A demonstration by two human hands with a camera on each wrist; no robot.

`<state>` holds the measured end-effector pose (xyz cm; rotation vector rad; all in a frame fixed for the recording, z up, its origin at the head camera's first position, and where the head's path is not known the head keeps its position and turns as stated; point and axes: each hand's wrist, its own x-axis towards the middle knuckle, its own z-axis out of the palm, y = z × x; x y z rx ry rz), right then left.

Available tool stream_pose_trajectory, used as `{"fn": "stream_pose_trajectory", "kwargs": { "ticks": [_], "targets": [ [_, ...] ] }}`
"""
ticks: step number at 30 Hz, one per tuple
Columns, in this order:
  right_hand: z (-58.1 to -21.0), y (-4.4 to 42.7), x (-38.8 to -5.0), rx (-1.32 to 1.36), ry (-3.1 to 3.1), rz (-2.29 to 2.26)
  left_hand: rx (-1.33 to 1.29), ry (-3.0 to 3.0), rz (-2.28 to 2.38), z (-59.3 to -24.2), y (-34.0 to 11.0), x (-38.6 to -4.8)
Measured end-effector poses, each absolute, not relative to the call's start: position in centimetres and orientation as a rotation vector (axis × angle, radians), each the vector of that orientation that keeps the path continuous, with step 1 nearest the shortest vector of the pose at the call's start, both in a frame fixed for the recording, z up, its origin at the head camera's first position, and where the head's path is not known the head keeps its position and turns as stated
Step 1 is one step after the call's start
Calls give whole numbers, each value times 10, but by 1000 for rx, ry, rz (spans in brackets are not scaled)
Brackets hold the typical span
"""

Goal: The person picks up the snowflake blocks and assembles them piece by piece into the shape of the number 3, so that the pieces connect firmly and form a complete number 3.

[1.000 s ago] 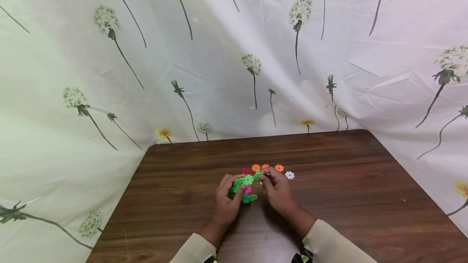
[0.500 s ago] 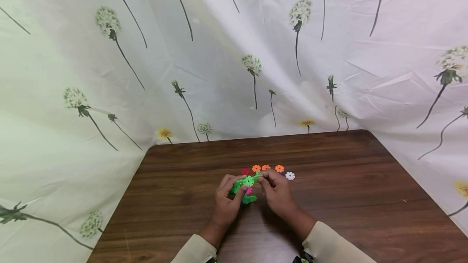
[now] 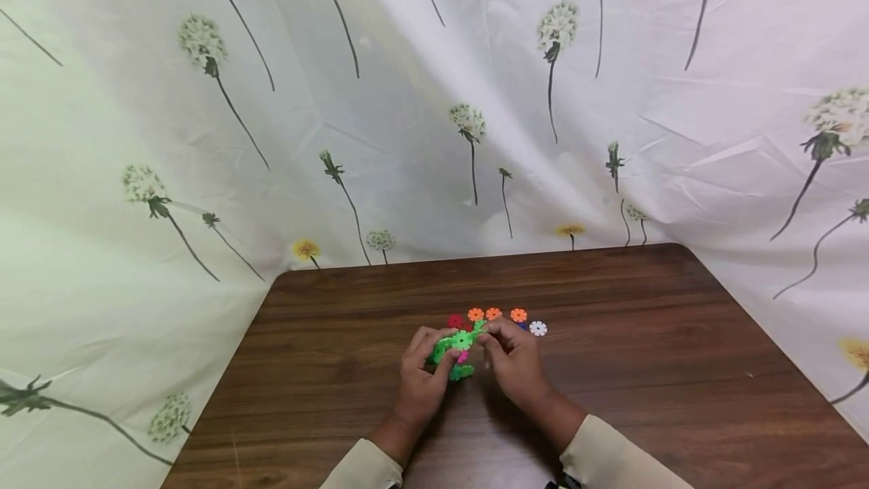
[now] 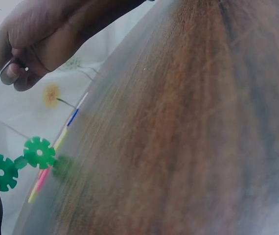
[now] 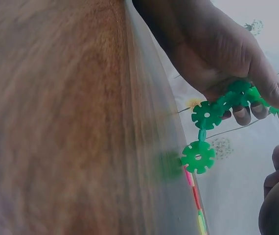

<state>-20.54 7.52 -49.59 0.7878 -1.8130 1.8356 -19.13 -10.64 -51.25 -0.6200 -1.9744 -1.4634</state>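
A chain of green notched discs (image 3: 462, 340), joined edge to edge, hangs between both hands above the table. My left hand (image 3: 421, 379) grips its left part between thumb and fingers; the right wrist view shows this hand (image 5: 227, 58) with the green discs (image 5: 207, 115) dangling below. With thumb and forefinger, my right hand (image 3: 519, 364) pinches a green disc at the chain's right side. In the left wrist view, the right hand (image 4: 41, 44) shows a bit of green at its fingertips. Fingers hide part of the chain, so how the pinched disc meets it cannot be seen.
Loose notched discs lie just beyond the hands on the brown wooden table (image 3: 339, 323): a red disc (image 3: 455, 321), several orange ones (image 3: 519, 315), a white disc (image 3: 538, 328) and a partly hidden blue one (image 3: 522, 326). A dandelion-print cloth (image 3: 407, 134) hangs behind.
My right fingertips have shifted slightly down and left, nearer the disc beside my left thumb, and the pinched green disc has tilted. My left hand keeps its hold almost unmoved.
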Motion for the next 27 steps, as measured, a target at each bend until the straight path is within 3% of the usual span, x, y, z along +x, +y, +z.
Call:
{"fn": "stream_pose_trajectory", "kwargs": {
  "ticks": [17, 27],
  "targets": [
    [-497, 80, -209, 838, -1794, 1907, -690, -1953, -1418, -516, -104, -195],
    [-511, 98, -236, 822, -1841, 1773, -588, -2014, -1472, -516, -105, -195]
  ]
}}
